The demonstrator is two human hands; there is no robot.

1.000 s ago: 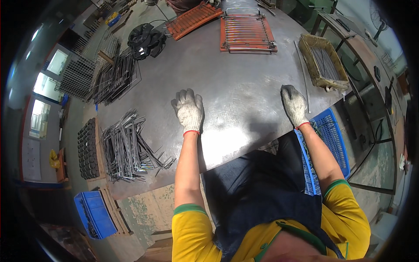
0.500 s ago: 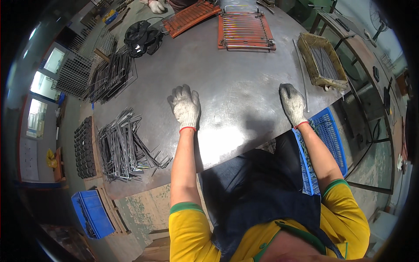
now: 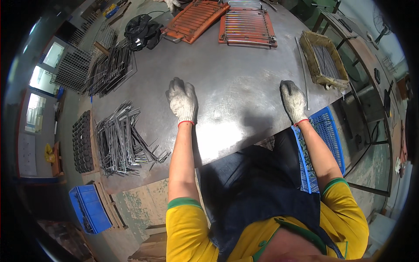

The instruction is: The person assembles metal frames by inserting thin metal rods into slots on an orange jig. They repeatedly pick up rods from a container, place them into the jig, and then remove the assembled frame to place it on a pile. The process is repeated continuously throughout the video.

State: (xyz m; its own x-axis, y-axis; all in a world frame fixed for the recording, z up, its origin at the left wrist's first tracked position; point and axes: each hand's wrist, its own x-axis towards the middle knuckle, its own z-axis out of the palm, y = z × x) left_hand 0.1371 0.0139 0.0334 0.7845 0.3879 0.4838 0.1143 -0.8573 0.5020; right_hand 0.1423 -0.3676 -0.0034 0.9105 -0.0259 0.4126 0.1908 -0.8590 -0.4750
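My left hand (image 3: 182,101), in a white knit glove with grey fingers, rests on the bare metal tabletop (image 3: 231,87). Its fingers are parted and nothing shows in them. Farther right, my right hand (image 3: 293,100) wears the same kind of glove. It rests near the table's front edge with fingers stretched forward, close together, holding nothing I can see. A thin metal rod (image 3: 303,72) lies just beyond it. Left of my left hand sits a pile of bent metal wires (image 3: 122,142). Two orange-red slatted frames with metal rods, a tilted one (image 3: 195,21) and a straighter one (image 3: 247,27), lie at the far side.
A worn box of thin rods (image 3: 325,61) stands at the right. Black bent wire frames (image 3: 112,70) and a black bag-like bundle (image 3: 142,32) lie far left. A blue basket (image 3: 325,135) is beside my right forearm; a blue bin (image 3: 90,208) stands lower left. Another person's gloved hand (image 3: 173,4) is at the top.
The tilted orange-red frame has moved nearer and rightward, against the other frame. The other person's gloved hand has shifted right. My left hand's fingers have changed their spread slightly; my right hand stays put.
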